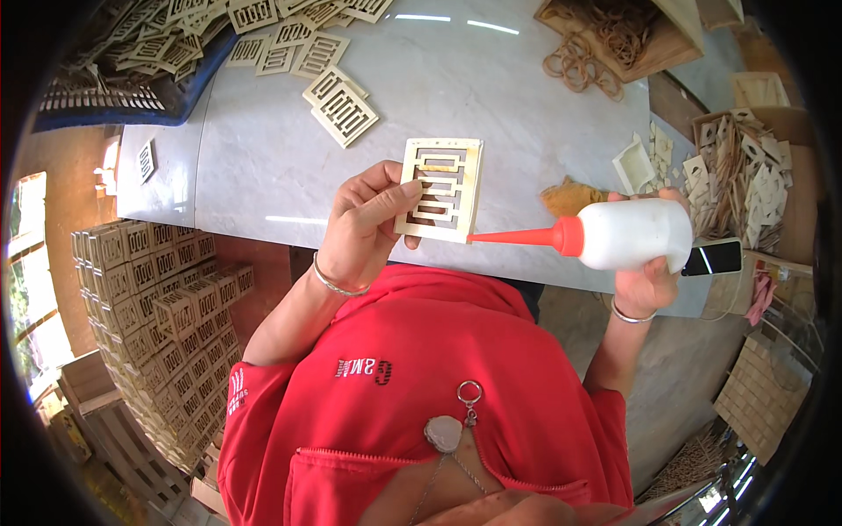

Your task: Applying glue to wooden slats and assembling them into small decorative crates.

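My left hand pinches a pale wooden lattice panel between thumb and fingers, holding it up over the near table edge. The panel is a rectangular frame with slots cut through it, and small spots dot its top edge. My right hand is wrapped round a white squeeze bottle, which lies tilted sideways. Its long red nozzle points left, the tip at the panel's lower right corner. Whether anything comes out of the tip is too small to tell. The bottle hides part of my right hand.
Loose lattice panels lie on the grey table, beside a blue crate full of them. At the far right stands a wooden box of rubber bands. A phone and small wood pieces are right; stacked lattice boxes left.
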The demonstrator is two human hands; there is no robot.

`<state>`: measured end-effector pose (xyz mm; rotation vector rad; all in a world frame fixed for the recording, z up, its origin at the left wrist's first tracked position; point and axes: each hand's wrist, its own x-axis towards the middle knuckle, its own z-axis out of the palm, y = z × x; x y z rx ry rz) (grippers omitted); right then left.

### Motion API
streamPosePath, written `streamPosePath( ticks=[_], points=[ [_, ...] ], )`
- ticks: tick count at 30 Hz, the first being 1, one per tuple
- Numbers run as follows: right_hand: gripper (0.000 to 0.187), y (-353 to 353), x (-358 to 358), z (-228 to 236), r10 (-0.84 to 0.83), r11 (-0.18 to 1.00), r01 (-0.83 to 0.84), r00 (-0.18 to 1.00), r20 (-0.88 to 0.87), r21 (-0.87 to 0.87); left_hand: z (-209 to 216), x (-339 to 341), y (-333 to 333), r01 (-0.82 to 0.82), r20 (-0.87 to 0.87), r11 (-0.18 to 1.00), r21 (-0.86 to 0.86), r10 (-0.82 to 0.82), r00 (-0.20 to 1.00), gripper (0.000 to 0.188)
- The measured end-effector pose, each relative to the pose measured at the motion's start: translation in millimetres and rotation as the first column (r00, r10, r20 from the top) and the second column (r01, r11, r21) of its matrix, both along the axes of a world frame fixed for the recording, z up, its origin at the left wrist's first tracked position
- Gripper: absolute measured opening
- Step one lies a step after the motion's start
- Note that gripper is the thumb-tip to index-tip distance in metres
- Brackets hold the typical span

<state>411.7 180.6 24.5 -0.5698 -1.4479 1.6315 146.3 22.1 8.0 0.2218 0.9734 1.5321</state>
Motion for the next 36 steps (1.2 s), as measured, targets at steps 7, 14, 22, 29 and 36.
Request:
streamPosePath(
  ticks=[7, 14, 22, 29, 36],
  points=[
    [0.079, -3.5, 0.4, -5.0, 0.015, 0.997, -0.021, 0.997, -0.080, -0.068, -9.2, -0.1, 6.3, -0.024, -0.049, 1.000, -0.018, 0.024, 0.999, 0.009],
    [0.081, 4.0, 8.8, -27.1, -0.113, 0.975, 0.087, 0.987, -0.117, -0.207, -71.5, -9.2, 58.9, -0.003, -0.584, 0.980, -0.201, -0.117, 0.803, 0.021],
    [0.079, 13.3, 24.9, -33.4, -0.220, 0.948, 0.196, 0.973, -0.073, -0.250, -82.9, -76.9, 40.8, -0.048, -0.946, 0.998, -0.051, -0.064, -0.317, 0.032],
    [0.079, 13.3, 23.9, -39.0, -0.187, 0.949, 0.139, 0.971, -0.149, -0.284, -65.3, -140.9, 37.7, 0.230, -0.701, 0.884, -0.408, -0.142, -0.699, 0.056],
    [0.076, -0.5, 23.0, -38.5, -0.190, 0.947, 0.138, 0.969, -0.158, -0.291, -61.7, -152.9, 22.0, 0.187, -0.758, 0.907, -0.379, -0.188, -0.624, 0.045]
  ],
)
